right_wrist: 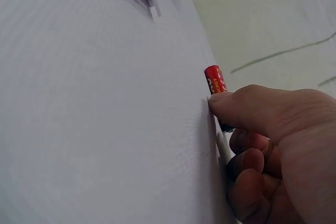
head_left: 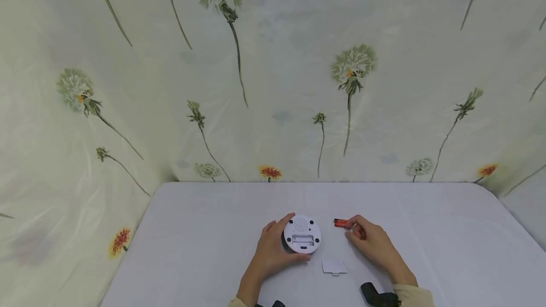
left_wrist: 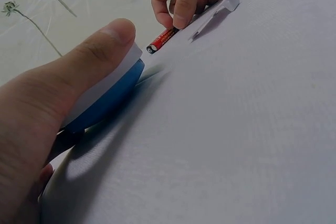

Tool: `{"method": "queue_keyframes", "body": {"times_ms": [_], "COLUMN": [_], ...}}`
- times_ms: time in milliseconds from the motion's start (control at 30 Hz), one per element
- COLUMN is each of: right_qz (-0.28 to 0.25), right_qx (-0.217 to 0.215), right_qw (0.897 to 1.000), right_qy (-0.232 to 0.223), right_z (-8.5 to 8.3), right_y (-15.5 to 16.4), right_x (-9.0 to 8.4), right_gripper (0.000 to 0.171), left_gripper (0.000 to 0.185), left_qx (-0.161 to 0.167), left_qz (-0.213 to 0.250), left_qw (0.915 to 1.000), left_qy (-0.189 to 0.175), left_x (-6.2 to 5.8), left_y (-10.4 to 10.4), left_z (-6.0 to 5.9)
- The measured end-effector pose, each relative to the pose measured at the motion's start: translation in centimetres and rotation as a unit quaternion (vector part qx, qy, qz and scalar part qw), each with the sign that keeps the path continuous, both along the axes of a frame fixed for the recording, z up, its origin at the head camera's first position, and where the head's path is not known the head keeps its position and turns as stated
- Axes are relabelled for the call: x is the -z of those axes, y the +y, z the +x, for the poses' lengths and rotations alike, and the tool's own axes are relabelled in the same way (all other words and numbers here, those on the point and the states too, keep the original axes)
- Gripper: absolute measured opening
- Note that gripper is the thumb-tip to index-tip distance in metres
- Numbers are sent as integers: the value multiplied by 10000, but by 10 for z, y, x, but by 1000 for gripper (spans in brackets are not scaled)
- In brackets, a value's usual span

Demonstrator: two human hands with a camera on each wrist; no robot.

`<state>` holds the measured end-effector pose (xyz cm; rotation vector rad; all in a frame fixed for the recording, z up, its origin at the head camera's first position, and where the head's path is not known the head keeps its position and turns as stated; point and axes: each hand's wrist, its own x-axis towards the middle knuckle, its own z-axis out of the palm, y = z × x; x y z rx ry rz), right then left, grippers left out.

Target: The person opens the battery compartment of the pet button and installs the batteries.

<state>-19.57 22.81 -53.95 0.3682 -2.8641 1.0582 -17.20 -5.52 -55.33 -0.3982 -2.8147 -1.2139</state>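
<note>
My left hand (head_left: 275, 248) grips a round white device (head_left: 302, 222) by its edge, thumb at the near side and fingers round the far side. The device's underside faces up, showing several dark feet, a ring of small holes and an uncovered battery compartment. In the left wrist view its side is blue below the white rim (left_wrist: 137, 52). To the right, my right hand (head_left: 375, 245) pinches a red AA-type battery (head_left: 340, 222) between thumb and index finger, low over the table. The other fingers curl under the palm in the right wrist view, where the battery (right_wrist: 214, 80) shows red with dark ends.
A white battery cover (head_left: 334, 266) with a small tab lies on the table between the hands, nearer to me. White cloth covers the table (head_left: 213, 217). A flower-printed curtain (head_left: 281, 84) hangs behind it. Black wrist mounts (head_left: 378, 296) show at the bottom edge.
</note>
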Motion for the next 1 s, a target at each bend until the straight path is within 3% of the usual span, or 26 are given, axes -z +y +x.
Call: {"method": "queue_keyframes", "body": {"times_ms": [300,1000], "right_qz": [-55,414], "right_qx": [-54,451], "right_qw": [9994,9981], "right_qy": [338,105], "right_z": [0,2], "right_y": [0,-6], "right_x": [0,-1], "right_gripper": [22,20], "left_gripper": [103,104], "left_qx": [-3,20], "left_qz": [37,-56], "left_qw": [10000,10000], "left_qy": [49,-34], "left_x": [-1,-2], "left_y": [1,1], "left_z": [2,3]}}
